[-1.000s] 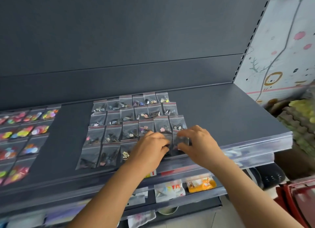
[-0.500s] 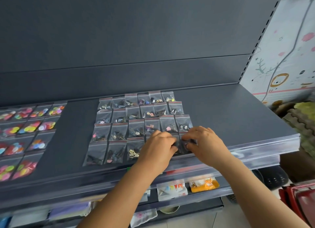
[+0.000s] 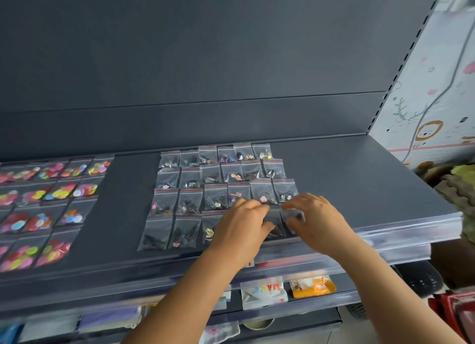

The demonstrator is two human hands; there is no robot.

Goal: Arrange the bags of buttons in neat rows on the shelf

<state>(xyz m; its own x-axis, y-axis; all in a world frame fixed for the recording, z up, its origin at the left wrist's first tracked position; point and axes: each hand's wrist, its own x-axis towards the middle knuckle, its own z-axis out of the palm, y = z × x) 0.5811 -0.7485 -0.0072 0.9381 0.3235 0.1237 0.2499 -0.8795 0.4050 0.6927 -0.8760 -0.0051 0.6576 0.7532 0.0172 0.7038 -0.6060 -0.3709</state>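
Observation:
Several small clear bags of dark buttons (image 3: 216,189) lie in rows on the dark grey shelf (image 3: 359,179). My left hand (image 3: 241,225) rests palm down on the front row, fingers curled onto a bag (image 3: 276,222) between my hands. My right hand (image 3: 316,220) pinches the rightmost front bag (image 3: 294,216) at the front right corner of the block. Both hands hide part of the front row.
Several bags of bright coloured buttons (image 3: 51,202) lie in rows at the shelf's left. A clear plastic strip (image 3: 411,228) edges the shelf front. Lower shelves hold packets (image 3: 262,292). A patterned wall (image 3: 437,99) and stacked goods (image 3: 457,184) stand to the right.
Both hands have stayed on the front right bags with only small shifts. The view has moved, so the bag rows sit further right in the frame.

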